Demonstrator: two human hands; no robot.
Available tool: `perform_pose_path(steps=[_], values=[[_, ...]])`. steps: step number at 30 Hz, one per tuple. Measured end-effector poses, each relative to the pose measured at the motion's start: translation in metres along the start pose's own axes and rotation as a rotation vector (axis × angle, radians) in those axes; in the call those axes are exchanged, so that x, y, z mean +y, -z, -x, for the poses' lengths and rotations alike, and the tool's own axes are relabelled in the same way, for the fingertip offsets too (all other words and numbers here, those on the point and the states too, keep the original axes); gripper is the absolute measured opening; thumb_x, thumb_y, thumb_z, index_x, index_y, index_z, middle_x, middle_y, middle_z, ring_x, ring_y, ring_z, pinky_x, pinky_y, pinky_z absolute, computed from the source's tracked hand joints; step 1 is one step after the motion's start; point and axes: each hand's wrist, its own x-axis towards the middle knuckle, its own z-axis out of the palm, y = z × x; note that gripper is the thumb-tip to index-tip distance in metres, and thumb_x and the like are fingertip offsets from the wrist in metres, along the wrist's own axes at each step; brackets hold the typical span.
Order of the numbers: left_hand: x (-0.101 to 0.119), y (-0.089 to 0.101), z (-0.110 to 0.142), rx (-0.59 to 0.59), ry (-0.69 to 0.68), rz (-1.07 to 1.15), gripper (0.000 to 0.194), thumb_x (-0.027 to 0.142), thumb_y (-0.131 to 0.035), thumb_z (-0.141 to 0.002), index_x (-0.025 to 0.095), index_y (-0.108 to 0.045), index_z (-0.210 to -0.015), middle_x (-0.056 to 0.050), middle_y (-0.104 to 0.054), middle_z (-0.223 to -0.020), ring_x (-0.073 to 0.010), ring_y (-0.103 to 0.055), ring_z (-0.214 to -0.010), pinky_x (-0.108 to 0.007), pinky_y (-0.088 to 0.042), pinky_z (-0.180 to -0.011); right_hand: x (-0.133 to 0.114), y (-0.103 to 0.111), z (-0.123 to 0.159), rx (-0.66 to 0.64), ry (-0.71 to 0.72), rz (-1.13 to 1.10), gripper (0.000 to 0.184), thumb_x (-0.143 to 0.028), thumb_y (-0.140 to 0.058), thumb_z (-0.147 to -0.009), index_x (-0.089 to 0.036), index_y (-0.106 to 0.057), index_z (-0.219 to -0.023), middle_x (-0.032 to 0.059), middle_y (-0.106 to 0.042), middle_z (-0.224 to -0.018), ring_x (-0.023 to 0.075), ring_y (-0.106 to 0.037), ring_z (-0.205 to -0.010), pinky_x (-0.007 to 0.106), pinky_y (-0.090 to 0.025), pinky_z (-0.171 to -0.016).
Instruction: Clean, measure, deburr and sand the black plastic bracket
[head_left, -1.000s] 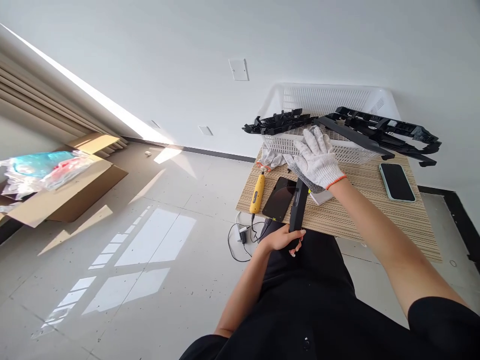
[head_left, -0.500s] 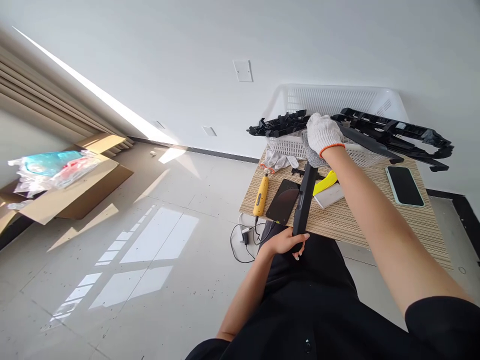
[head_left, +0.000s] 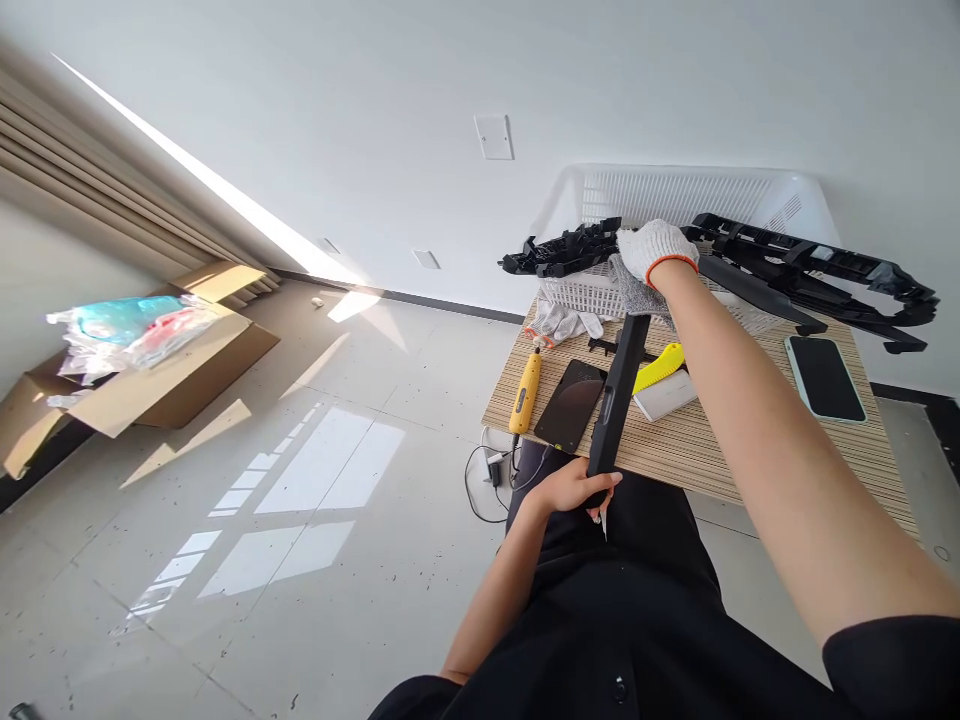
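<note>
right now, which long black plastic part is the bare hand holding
The slim black bar, its near end in the left hand; the other long parts rest on the white basket.

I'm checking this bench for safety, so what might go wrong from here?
1. The black bar juts past the table edge; if the bare left hand loosened its grip, it might drop.
2. The yellow tool's cord hangs off the table; a snag could drag it down.
3. Black parts overhang the basket beside the gloved right hand; a knock might tip them out.
</note>
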Motion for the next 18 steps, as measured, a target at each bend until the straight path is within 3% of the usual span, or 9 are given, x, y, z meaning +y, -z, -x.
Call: perform_pose_path(steps=[2, 5, 10, 14, 18], values=[[-0.004, 0.000, -0.001, 0.023, 0.009, 0.042, 0.058, 0.070, -0.063, -0.093, 0.016, -0.063, -0.073, -0.002, -0.065, -0.061, -0.0126, -0.061, -0.053, -0.027, -0.051, -0.060, 0.001, 0.001, 0.003, 0.031, -0.031, -0.012, 0.057, -0.054, -0.043, -0.105, -0.010, -0.075, -0.121, 0.0258, -0.072, -0.128, 0.0390, -0.069, -0.121, 0.057, -0.051, -0.105], [-0.008, 0.000, -0.003, 0.038, 0.021, 0.069, 0.058, 0.073, -0.065, -0.089, 0.016, -0.062, -0.079, -0.001, -0.065, -0.058, -0.0128, -0.061, -0.050, -0.026, -0.050, -0.056, 0.004, 0.001, 0.009, 0.098, 0.048, -0.048, 0.057, -0.051, -0.034, -0.108, -0.015, -0.078, -0.111, 0.0217, -0.075, -0.123, 0.0365, -0.070, -0.117, 0.052, -0.052, -0.103], [-0.011, -0.001, -0.004, 0.063, 0.026, 0.069, 0.061, 0.076, -0.066, -0.086, 0.016, -0.060, -0.079, -0.001, -0.065, -0.057, -0.0127, -0.061, -0.048, -0.026, -0.050, -0.053, 0.007, -0.006, 0.024, 0.189, 0.194, 0.050, 0.051, -0.043, -0.033, -0.108, -0.017, -0.072, -0.128, 0.0201, -0.074, -0.125, 0.0343, -0.069, -0.118, 0.050, -0.051, -0.102], [-0.012, -0.001, -0.001, 0.021, 0.037, 0.053, 0.059, 0.074, -0.065, -0.088, 0.016, -0.060, -0.082, 0.000, -0.065, -0.059, -0.0115, -0.060, -0.046, -0.025, -0.049, -0.051, 0.012, -0.008, 0.039, 0.132, 0.273, 0.144, 0.052, -0.043, -0.034, -0.106, -0.015, -0.075, -0.120, 0.0215, -0.072, -0.128, 0.0348, -0.069, -0.116, 0.050, -0.051, -0.102], [-0.008, 0.003, 0.010, 0.045, 0.079, -0.009, 0.059, 0.075, -0.063, -0.089, 0.016, -0.058, -0.083, 0.001, -0.064, -0.057, -0.0103, -0.058, -0.043, -0.024, -0.046, -0.049, 0.021, 0.000, 0.040, 0.061, 0.187, 0.065, 0.049, -0.046, -0.038, -0.105, -0.016, -0.077, -0.108, 0.0206, -0.077, -0.116, 0.0355, -0.069, -0.116, 0.050, -0.052, -0.104]])
